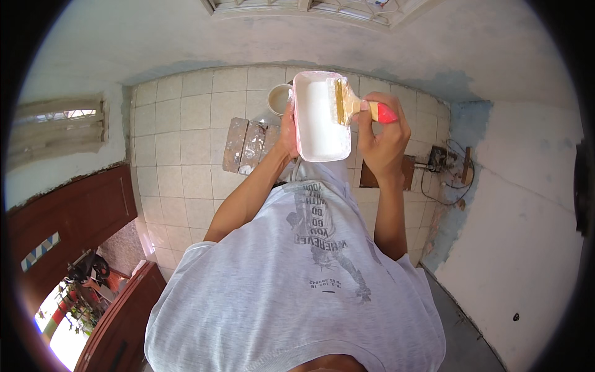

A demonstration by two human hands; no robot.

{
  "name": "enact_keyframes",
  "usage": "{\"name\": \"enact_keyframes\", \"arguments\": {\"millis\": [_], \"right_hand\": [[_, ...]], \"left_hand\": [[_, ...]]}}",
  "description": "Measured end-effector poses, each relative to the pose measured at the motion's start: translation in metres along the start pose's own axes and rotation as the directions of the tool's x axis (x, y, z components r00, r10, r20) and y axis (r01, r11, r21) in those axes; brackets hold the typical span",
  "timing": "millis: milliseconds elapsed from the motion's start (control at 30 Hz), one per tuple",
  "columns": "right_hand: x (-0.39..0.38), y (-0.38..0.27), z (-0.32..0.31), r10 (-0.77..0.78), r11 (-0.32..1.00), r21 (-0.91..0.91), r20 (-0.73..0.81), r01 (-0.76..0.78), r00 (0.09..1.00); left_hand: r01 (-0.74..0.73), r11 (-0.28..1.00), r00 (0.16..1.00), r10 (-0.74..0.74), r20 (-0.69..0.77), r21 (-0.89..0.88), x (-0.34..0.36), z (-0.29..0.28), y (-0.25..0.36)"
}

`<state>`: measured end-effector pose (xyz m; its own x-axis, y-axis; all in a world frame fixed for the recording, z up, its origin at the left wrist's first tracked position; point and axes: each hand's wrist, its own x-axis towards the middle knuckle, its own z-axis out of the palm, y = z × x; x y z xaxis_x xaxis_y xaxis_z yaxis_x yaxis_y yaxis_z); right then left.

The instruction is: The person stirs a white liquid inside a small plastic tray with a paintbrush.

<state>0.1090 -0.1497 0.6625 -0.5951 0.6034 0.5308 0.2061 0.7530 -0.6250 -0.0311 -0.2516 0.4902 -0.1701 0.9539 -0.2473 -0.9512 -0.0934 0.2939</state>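
My left hand grips the left side of a white rectangular tray with pinkish edges, holding white paint. My right hand is closed round the handle of a wide paintbrush, light wood with a red tip. The brush's paint-smeared bristles rest at the tray's upper right edge, pointing left over the paint. Just left of the tray, a round light container sits lower down, partly hidden.
Below are a paint-splattered slatted board on the tiled floor, and a brown panel with dark cables and a device by the right wall. A wooden door with an opening is at left; a barred window is above.
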Motion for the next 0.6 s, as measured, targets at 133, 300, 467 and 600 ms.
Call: {"name": "enact_keyframes", "arguments": {"millis": [133, 300, 467, 600], "right_hand": [[0.007, 0.006, 0.01, 0.064, 0.994, 0.092, -0.004, -0.064, 0.998], [0.002, -0.002, 0.032, 0.009, 0.989, 0.146, 0.056, -0.017, 0.998], [-0.013, -0.009, 0.024, 0.056, 0.98, 0.177, 0.184, -0.089, 0.981], [-0.007, -0.001, 0.012, 0.067, 0.991, 0.104, 0.194, -0.089, 0.979]], "left_hand": [[0.026, 0.997, 0.999, -0.023, 0.03, -0.075, 0.003, 0.006, 0.006], [-0.002, 0.996, 1.0, 0.003, 0.014, -0.086, 0.01, -0.011, 0.005], [0.001, 0.989, 1.0, -0.001, 0.006, -0.151, 0.01, -0.01, 0.009], [-0.023, 0.992, 1.0, 0.025, 0.015, -0.121, 0.003, -0.007, 0.013]]}}
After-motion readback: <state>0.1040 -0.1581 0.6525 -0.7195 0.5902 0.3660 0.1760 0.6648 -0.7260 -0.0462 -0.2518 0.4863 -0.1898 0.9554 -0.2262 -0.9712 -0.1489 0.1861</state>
